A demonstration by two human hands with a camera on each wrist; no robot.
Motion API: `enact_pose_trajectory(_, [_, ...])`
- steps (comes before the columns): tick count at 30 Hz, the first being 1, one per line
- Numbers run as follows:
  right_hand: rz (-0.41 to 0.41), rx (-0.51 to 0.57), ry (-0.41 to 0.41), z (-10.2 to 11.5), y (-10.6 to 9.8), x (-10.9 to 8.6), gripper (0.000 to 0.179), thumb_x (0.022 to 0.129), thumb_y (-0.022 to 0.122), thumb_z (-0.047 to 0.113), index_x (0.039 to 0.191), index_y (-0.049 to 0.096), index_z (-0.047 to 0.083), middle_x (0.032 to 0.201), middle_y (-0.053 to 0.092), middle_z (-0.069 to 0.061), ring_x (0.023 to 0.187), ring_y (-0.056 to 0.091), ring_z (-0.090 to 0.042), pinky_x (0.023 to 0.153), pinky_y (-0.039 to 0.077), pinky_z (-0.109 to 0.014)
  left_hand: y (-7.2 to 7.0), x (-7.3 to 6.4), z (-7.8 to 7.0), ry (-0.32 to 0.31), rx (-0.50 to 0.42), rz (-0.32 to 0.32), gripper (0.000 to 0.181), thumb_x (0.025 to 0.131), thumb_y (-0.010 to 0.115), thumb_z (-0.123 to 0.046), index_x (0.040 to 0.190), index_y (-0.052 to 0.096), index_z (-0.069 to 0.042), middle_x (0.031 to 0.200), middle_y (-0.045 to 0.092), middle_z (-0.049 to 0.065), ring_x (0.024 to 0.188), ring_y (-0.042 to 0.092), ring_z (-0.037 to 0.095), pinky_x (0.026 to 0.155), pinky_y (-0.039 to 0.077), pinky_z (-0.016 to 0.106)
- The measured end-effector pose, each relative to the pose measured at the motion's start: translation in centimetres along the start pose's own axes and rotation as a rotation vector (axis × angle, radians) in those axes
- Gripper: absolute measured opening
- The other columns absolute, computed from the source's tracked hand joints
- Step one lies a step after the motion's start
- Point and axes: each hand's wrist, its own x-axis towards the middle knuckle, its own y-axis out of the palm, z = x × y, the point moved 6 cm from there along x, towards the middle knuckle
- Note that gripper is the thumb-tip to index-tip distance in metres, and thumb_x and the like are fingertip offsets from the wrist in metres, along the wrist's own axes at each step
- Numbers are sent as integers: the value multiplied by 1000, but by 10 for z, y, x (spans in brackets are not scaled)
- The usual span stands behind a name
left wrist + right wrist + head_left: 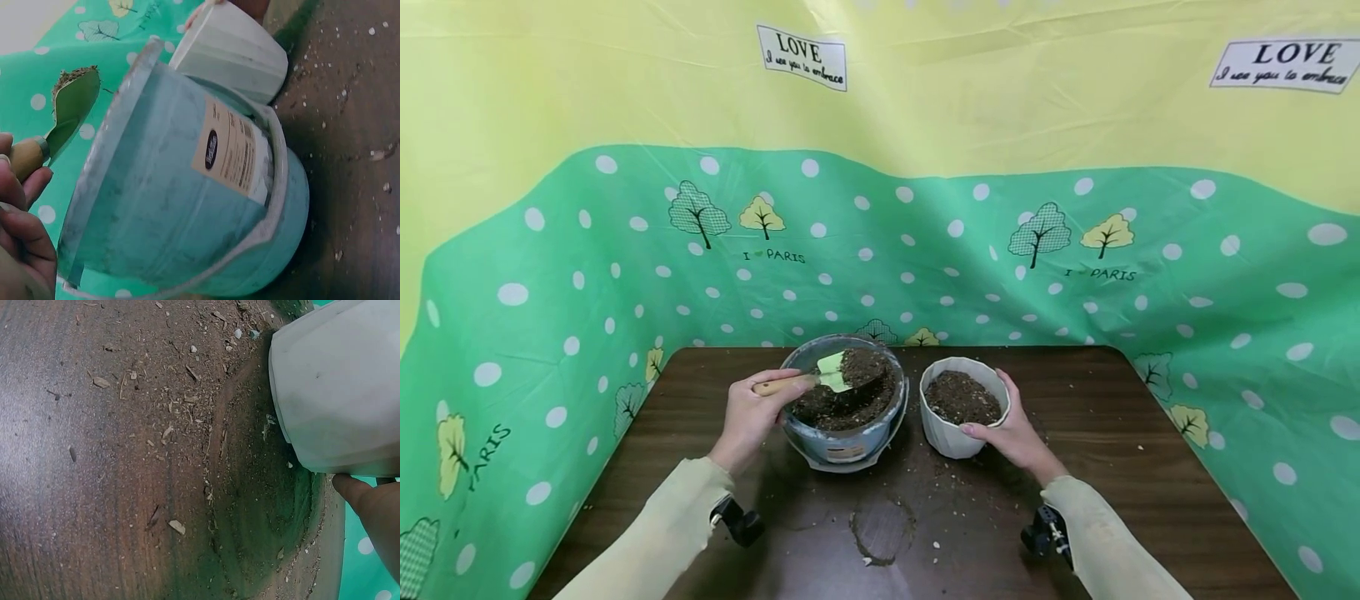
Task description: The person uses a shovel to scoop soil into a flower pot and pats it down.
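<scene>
Now, left grip (754,411) curled round wooden-handled trowel (832,378), right grip (1018,432) clasping white pot (945,437).

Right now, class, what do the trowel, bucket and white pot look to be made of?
Trowel handle: probably smooth wood, by its warm tan colour.
Trowel blade: perhaps green-painted metal, being thin; plastic possible.
Bucket: probably plastic, dull and scuffed, with a moulded-looking rim.
White pot: likely matte plastic, with flat facets; ceramic possible.
</scene>
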Motion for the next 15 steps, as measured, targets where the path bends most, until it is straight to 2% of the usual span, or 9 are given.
enact_pose_trajectory(4, [-2,-9,-1,0,-1,-1,114,83,81,13,158,-5,15,155,15,-24,140,19,-40,109,22,-60,12,-1,-5,12,-46,20,42,84,83,-21,116,71,3,79,72,5,45,47,12,44,41,26])
enact_pose_trajectory(7, [-1,-1,-10,2,0,-3,114,83,81,13,158,-5,16,155,14,-24,141,19,-40,109,22,-60,24,0,-6,4,-79,32,42,83,83,-19,117,70,4,84,73,8,45,47,12,46,43,26])
enact_pose_trajectory(15, [0,10,-20,6,1,-6,114,83,80,11,158,-5,14,156,11,-26,142,16,-41,108,25,-58,56,1,-9,-16,-106,63,43,83,83,-20,117,71,3,87,75,8,45,47,12,48,44,28])
